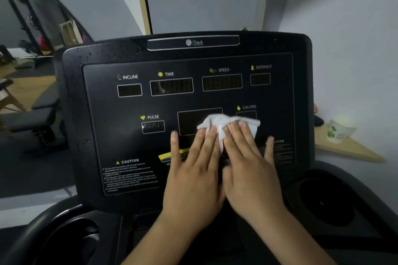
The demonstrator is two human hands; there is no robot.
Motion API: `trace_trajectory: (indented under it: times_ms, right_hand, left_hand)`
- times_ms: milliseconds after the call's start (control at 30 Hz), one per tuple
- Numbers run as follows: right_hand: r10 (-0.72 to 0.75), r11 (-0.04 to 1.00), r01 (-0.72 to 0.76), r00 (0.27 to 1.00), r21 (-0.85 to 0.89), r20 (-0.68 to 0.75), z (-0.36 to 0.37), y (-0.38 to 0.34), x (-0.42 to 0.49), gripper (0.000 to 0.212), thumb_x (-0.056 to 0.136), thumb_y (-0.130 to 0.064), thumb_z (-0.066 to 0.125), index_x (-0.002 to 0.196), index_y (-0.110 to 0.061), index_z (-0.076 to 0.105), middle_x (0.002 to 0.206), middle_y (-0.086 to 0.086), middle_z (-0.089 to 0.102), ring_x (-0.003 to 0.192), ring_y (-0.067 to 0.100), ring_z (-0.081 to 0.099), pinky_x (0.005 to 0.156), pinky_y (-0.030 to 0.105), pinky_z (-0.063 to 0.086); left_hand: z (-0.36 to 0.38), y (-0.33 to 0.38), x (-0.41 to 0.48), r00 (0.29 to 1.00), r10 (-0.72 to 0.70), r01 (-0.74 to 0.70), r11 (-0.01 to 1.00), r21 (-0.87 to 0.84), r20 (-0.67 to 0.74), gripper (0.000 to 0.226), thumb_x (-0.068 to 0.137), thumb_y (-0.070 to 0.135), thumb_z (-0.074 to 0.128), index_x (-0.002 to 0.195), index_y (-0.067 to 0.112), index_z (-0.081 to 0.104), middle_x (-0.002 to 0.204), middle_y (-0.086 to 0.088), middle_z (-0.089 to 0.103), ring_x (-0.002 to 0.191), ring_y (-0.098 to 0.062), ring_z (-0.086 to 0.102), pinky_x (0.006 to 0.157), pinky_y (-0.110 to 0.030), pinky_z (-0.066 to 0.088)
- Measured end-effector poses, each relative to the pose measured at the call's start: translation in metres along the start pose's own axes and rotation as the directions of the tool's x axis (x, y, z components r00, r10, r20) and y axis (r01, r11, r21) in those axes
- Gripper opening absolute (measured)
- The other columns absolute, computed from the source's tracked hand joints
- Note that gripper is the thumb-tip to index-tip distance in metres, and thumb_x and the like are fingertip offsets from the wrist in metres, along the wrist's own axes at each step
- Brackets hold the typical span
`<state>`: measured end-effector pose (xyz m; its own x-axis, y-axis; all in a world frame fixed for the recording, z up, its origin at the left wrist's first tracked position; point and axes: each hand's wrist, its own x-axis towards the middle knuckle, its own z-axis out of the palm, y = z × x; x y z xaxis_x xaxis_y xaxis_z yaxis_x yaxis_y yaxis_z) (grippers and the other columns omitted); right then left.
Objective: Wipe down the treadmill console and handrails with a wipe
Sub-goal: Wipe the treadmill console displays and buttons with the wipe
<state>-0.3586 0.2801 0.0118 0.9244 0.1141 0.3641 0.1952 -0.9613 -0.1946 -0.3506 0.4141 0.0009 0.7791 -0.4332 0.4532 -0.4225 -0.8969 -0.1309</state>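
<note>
The black treadmill console (133,140) fills the middle of the view, with labelled displays for incline, time, speed, distance, pulse and calorie. A crumpled white wipe (217,121) lies on the console's lower middle, over the large central display. My left hand (193,170) and my right hand (247,161) lie side by side with straight fingers, their fingertips pressing the wipe flat against the panel. The lower part of the wipe is hidden under my fingers. No handrail shows clearly.
Round cup holders sit at the console's lower left (71,241) and lower right (325,202). A white paper cup (340,128) stands on a wooden ledge (353,150) to the right. A mirror (32,28) at left shows gym benches and racks.
</note>
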Motion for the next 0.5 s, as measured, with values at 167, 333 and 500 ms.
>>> trace_trajectory:
  times_ms: [167,333,500]
  right_hand:
    - [-0.057,0.998,0.057,0.998,0.013,0.005,0.011,-0.010,-0.019,0.074,0.081,-0.020,0.056,0.149,-0.014,0.028,0.159,0.002,0.019,0.148,0.019,0.009,0.111,0.067,0.017]
    - [-0.064,0.998,0.063,0.996,-0.013,-0.057,-0.002,-0.018,0.018,0.068,0.086,-0.027,0.023,0.153,-0.020,0.014,0.161,-0.005,0.004,0.147,0.010,-0.009,0.115,0.062,-0.002]
    - [-0.067,0.998,0.067,0.997,-0.002,-0.050,0.032,-0.032,-0.025,0.070,0.079,-0.023,0.031,0.147,-0.012,0.035,0.158,0.004,0.025,0.147,0.020,0.016,0.108,0.069,0.024]
  left_hand:
    - [0.002,-0.010,-0.019,0.999,0.024,-0.025,0.999,0.027,0.039,0.067,0.096,0.053,0.035,0.147,0.008,0.039,0.159,-0.009,0.026,0.148,-0.023,0.020,0.113,-0.069,0.008]
    - [-0.012,-0.027,0.003,0.997,-0.070,0.071,0.995,0.067,-0.012,0.068,0.099,0.051,0.027,0.149,0.006,0.033,0.159,-0.011,0.024,0.148,-0.025,0.018,0.114,-0.068,0.003]
    - [0.006,-0.021,-0.044,0.999,-0.025,0.025,1.000,-0.004,0.029,0.068,0.091,0.048,0.043,0.147,0.009,0.039,0.159,-0.010,0.026,0.148,-0.025,0.020,0.112,-0.069,0.011]
